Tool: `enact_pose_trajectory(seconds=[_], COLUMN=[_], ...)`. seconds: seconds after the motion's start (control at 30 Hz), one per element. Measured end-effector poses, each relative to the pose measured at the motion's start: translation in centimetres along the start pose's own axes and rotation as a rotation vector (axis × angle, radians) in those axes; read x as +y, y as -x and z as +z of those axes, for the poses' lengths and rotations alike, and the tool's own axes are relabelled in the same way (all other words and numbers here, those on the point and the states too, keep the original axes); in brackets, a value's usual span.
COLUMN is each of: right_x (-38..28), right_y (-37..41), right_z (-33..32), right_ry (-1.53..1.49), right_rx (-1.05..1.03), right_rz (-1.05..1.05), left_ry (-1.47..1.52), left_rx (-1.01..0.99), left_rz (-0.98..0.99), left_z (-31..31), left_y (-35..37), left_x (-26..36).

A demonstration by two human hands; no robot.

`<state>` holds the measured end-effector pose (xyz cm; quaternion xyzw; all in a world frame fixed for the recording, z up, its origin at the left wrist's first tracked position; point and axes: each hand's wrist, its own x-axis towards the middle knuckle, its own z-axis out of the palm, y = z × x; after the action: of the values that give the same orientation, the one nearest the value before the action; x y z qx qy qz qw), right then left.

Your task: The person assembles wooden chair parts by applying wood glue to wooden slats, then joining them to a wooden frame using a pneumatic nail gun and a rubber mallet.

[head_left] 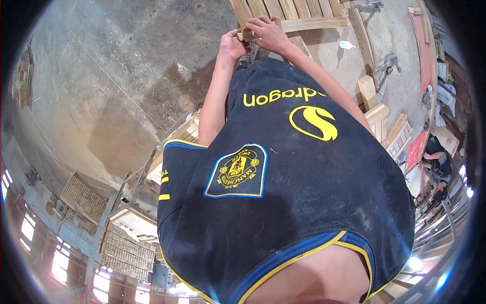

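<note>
A slatted wooden panel lies at the top of the view, with a pale rail along its near edge. At the panel's near left corner, my left hand is closed around a short wooden piece. My right hand curls over the same piece from the other side, its fingers bent on top. Partly hidden by my fingers, the wooden piece does not show whether it is joined to the panel. Both forearms reach forward past my dark jersey.
A small white object lies on the floor right of the panel. Farther right are a long board, a metal tool and a wood block. Another person is at the right edge. Concrete floor spreads left.
</note>
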<state>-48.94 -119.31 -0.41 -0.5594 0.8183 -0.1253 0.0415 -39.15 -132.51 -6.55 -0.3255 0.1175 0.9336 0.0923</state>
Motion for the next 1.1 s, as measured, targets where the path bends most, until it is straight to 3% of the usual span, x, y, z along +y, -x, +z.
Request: enact_pose_trajectory(seconds=[0.07,0.13,0.17,0.23,0.33,0.7,1.0,1.1], right_x=[-0.1,-0.1,0.0,0.0,0.0,0.2,0.1,0.0], right_y=[0.0,0.1,0.1,0.1,0.0,0.4,0.3,0.3], right_z=[-0.2,-0.3,-0.2,0.0,0.1,-0.2,-0.1,0.1], right_ry=[-0.001,-0.003,-0.001,-0.001,-0.024,-0.018,-0.020,-0.051], right_rx=[-0.002,-0.009,-0.006,-0.001,-0.015,-0.073,-0.064,0.007], right_rz=[-0.001,-0.002,-0.005,-0.012,-0.004,0.043,0.046,0.021], left_ry=[0.018,-0.159,-0.156,-0.401,-0.349,-0.610,-0.645,-0.698], left_rx=[0.030,0.395,0.396,0.714,0.717,0.500,0.429,0.311], left_rz=[0.024,0.131,0.132,0.404,0.493,0.570,0.621,0.686], left_z=[-0.6,-2.7,-3.0,-3.7,-4.4,-2.6,-1.9,-1.8], left_y=[-0.2,-0.8,-0.6,-0.2,1.2,2.8,2.1,2.4], left_x=[0.3,0.3,0.4,0.7,1.6,1.3,1.7,2.1])
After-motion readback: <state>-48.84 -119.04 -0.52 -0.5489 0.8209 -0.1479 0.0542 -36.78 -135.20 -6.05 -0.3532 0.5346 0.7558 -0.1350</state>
